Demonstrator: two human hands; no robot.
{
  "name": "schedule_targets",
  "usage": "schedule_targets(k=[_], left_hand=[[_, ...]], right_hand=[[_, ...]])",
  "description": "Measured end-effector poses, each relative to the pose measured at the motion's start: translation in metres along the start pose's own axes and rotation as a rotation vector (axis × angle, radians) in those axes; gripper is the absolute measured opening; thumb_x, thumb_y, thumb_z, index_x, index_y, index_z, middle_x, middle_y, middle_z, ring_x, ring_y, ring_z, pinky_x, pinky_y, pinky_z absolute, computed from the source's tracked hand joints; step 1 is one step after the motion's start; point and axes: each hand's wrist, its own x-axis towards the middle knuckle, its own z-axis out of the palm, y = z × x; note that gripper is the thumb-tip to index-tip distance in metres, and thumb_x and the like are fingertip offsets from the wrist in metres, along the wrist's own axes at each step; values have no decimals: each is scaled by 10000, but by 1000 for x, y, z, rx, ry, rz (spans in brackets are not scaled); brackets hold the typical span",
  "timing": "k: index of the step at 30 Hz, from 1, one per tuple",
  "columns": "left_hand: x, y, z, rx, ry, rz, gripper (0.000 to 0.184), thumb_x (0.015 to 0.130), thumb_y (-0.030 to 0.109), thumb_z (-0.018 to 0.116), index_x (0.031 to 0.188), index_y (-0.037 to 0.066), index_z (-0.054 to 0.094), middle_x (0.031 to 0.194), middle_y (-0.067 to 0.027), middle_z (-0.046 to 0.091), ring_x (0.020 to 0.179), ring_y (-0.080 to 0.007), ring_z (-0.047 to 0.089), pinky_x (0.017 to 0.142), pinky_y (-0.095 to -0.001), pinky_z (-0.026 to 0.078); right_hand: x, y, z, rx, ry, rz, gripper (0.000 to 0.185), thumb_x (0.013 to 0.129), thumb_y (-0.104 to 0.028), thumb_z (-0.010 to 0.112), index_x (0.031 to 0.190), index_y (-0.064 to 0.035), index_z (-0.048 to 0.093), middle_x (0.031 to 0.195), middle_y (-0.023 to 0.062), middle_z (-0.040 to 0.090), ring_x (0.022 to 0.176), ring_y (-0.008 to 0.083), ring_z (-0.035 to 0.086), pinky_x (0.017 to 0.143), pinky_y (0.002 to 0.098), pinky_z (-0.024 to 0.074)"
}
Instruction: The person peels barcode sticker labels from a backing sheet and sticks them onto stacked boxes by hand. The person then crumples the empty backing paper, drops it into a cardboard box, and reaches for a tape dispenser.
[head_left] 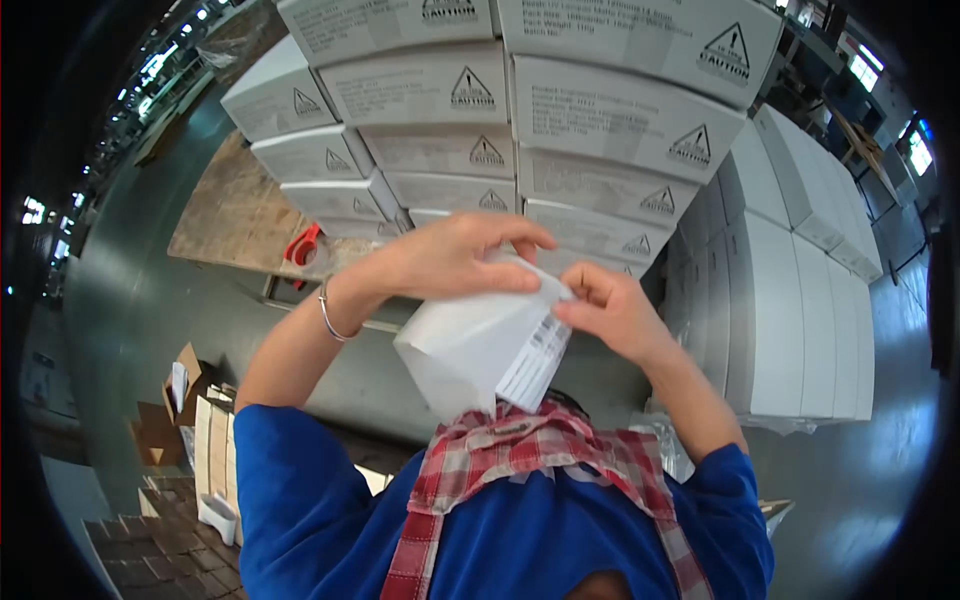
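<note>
A big stack of white boxes (600, 110) is standing in front of the person, and the ends are already showing printed words and CAUTION signs. More white boxes (785, 310) are standing in a pile on the right. A wooden table (225, 200) is sitting under the big stack. The person is wearing a blue shirt (560, 520) and a red checked apron (540, 430).

A white sheet (465, 335) is hanging in front of the chest, between the hands and the apron. It is looking like paper or thin plastic; I cannot tell which. The left hand (470, 255) is lying over its top, with the thumb resting on it and a finger pointing out. Some fingertips are hiding, so I cannot tell if they are pinching. The right hand (615, 305) is pinching the edge with thumb and finger. The sheet is not yet lying on anything. How much is left is not showing.

A red tape dispenser (302, 243) is resting on the table. A barcode label (535, 355) is showing on the sheet.
</note>
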Motion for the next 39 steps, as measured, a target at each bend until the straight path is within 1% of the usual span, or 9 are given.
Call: schedule_targets(k=[4,8,11,21,25,29,32,36,39], left_hand=[[1,14,-4,-97,-203,-326,218,841,145,681,1003,4,645,865,-3,635,801,-49,546,744,-223,444],[-3,-7,5,-503,-225,-399,252,839,228,690,982,25,646,874,-6,647,817,-78,590,744,-244,464],[-3,-7,14,-756,-250,-409,216,856,194,668,989,26,642,886,-17,651,794,-81,604,733,-235,475],[3,-22,35,-1228,-245,-402,191,874,106,621,1045,21,619,931,-26,652,808,-88,623,730,-218,505],[6,-24,31,-1189,-105,-352,176,873,83,609,1042,31,615,966,-34,638,834,-91,617,722,-209,504],[12,-34,10,-834,183,-337,232,845,87,623,1062,20,578,1019,-53,622,864,-102,609,731,-242,499],[23,-35,-5,65,485,61,251,833,87,634,1058,7,555,1007,-49,610,816,-86,602,698,-216,480],[35,-1,1,-192,580,66,172,822,116,663,935,12,584,910,-37,625,775,-93,578,678,-241,460],[46,13,3,-75,629,154,140,822,103,657,888,5,582,861,-38,620,746,-106,577,653,-247,452]], right_hand=[[4,-16,12,-179,83,-116,224,836,-49,661,1045,-3,592,956,32,598,887,66,559,772,226,461],[2,-16,17,-72,196,-356,202,814,-10,665,1009,-10,613,924,46,602,844,103,572,749,248,466],[-2,-25,9,-523,120,-621,202,771,18,682,964,-17,634,916,70,603,825,161,588,744,268,469],[-11,-27,-7,-523,181,-803,194,724,59,695,887,-22,627,900,82,585,834,186,585,744,272,463],[-15,-28,-24,-514,255,-807,140,760,68,658,862,-9,601,898,75,572,813,160,574,737,246,455],[-22,-46,-45,-408,418,-707,85,810,66,609,861,7,574,889,55,558,794,120,553,723,220,442],[-22,-73,-51,-450,579,-678,55,840,61,579,864,17,557,874,38,551,786,93,536,711,207,433],[-18,-97,-54,-557,653,-747,43,857,49,573,879,18,552,840,24,540,767,76,525,699,199,428],[-16,-109,-53,-594,693,-788,45,855,42,578,877,12,553,821,16,540,753,71,523,692,198,428]])
